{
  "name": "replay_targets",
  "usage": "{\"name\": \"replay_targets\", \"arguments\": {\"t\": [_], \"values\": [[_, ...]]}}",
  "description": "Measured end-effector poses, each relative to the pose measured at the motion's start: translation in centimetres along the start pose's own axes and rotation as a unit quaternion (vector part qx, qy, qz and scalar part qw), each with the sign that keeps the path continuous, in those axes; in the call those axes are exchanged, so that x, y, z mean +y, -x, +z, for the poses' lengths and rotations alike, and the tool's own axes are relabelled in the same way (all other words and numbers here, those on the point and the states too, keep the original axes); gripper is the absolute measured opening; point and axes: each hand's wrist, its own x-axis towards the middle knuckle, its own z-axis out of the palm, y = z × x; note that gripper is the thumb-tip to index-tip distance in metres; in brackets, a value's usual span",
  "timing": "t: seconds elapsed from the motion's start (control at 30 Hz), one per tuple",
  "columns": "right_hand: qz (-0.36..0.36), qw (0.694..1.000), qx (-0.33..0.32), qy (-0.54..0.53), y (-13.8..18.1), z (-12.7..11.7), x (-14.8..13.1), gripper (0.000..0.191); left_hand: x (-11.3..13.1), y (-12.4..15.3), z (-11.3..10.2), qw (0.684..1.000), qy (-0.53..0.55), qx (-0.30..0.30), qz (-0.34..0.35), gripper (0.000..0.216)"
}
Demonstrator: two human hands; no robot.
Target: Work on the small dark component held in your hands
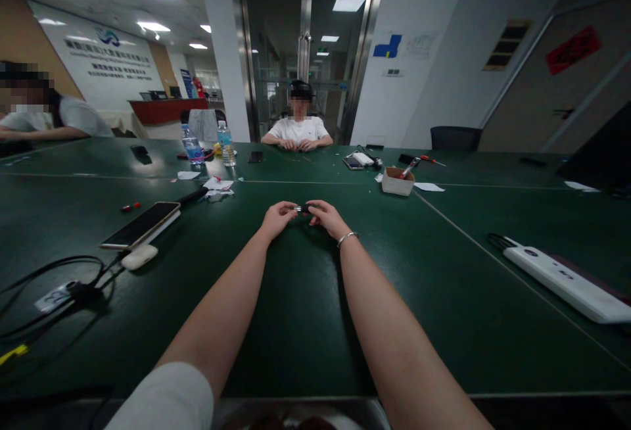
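Both my arms reach out over the green table (305, 311). My left hand (277, 217) and my right hand (326, 217) meet at its middle and pinch the two ends of a small dark object with a metal tip (303, 208). It is too small to name. My right wrist wears a thin bracelet (347, 238).
A phone (140, 224), a white earbud case (139, 256) and black cables (54, 285) lie at the left. A white power strip (566, 282) lies at the right. Further back stand a small box with tools (397, 181) and two water bottles (192, 147). A person (297, 129) sits opposite, another at far left.
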Motion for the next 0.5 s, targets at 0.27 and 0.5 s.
{"name": "replay_targets", "arguments": {"t": [0.27,0.5], "values": [[-0.022,1.0,-0.022,0.005,0.31,-0.08,-0.1,0.025,-0.12,-0.18,0.01,0.995,-0.074,0.055,-0.026,0.031],[-0.035,0.999,-0.016,-0.006,0.33,-0.05,-0.01,0.028,0.15,-0.12,-0.3,0.992,-0.08,0.084,-0.042,0.036]]}}
